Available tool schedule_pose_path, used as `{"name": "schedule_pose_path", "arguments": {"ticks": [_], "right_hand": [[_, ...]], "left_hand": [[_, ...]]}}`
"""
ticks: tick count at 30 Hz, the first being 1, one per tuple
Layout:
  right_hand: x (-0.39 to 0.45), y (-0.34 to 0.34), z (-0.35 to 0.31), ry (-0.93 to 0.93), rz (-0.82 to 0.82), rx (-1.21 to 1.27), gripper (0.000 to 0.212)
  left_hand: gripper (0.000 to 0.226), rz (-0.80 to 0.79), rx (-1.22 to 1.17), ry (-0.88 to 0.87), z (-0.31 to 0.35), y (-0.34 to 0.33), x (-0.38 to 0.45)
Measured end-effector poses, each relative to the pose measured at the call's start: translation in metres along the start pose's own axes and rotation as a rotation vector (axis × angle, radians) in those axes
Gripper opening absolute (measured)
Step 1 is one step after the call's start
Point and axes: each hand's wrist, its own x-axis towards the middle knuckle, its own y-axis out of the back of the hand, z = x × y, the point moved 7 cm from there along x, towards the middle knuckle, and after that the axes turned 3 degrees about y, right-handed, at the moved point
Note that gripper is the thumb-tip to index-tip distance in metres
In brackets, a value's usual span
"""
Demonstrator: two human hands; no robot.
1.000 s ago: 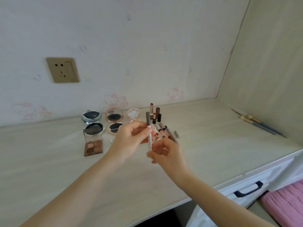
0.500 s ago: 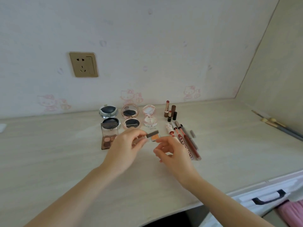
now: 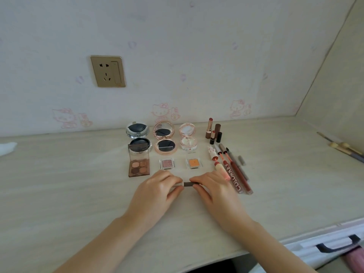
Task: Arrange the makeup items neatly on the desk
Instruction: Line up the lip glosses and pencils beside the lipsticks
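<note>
Both hands were low over the desk point(image 3: 59, 194), in front of the rows of makeup. The left hand point(image 3: 155, 196) and the right hand point(image 3: 214, 192) held one thin pencil point(image 3: 188, 184) between them. The pencil lay level, nearly parallel to the front edge of the desk. The left fingers were curled round its pale end and the right fingertips pinched its dark end, so only a short dark part showed between the hands. I could not tell if the pencil touched the desk.

Behind the hands the items stood in order. At the back were three open round compacts: a silver compact point(image 3: 137, 138), a rose-gold compact point(image 3: 163, 137) and a pink compact point(image 3: 188, 138). In front of them were a brown four-colour palette point(image 3: 138, 164), a small pink square pot point(image 3: 167, 163) and a small orange square pot point(image 3: 194, 163). To the right stood a group of lipsticks point(image 3: 213, 131), upright and close together. Just in front of them several lip pens point(image 3: 232, 170) lay side by side, pointing away from the wall. The nearest one was just beside the right hand.

A gold wall socket point(image 3: 108, 71) was on the wall above. Some brushes point(image 3: 342, 147) lay far to the right, and a drawer handle point(image 3: 337, 243) showed below the desk edge.
</note>
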Motion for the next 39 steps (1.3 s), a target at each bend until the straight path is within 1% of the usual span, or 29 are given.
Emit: {"name": "schedule_pose_path", "arguments": {"ticks": [6,8,11,16,21,25,28,31,34,39], "right_hand": [[0.000,-0.003,-0.006,0.079,0.021,-0.099,0.017],[-0.001,-0.003,-0.008,0.110,0.032,-0.126,0.016],[-0.002,-0.001,-0.008,0.132,0.053,-0.123,0.013],[-0.004,0.003,-0.012,0.156,0.091,-0.153,0.014],[-0.004,0.005,-0.012,0.144,0.077,-0.110,0.016],[-0.003,0.001,-0.011,0.058,-0.021,-0.070,0.027],[-0.001,-0.001,-0.015,0.080,-0.048,-0.112,0.019],[-0.001,0.001,-0.014,0.080,-0.036,-0.077,0.013],[-0.001,0.001,-0.014,0.084,-0.027,-0.059,0.013],[-0.002,0.001,-0.016,0.089,-0.007,-0.045,0.014]], "left_hand": [[0.010,0.003,0.064,-0.049,0.004,0.001,0.000],[0.010,0.010,0.091,-0.060,0.004,0.000,0.000],[0.018,0.016,0.137,-0.062,0.004,-0.001,-0.001],[0.031,0.008,0.150,-0.062,0.004,-0.003,-0.002],[0.039,0.006,0.180,-0.089,0.006,-0.003,-0.001],[0.035,0.013,0.253,-0.143,0.005,0.001,-0.002],[0.032,-0.008,0.288,-0.194,0.006,-0.001,-0.003],[0.036,-0.043,0.308,-0.175,0.008,-0.006,-0.003],[0.041,-0.084,0.308,-0.146,0.006,-0.009,-0.003],[0.040,-0.127,0.278,-0.136,0.005,-0.012,-0.003]]}}
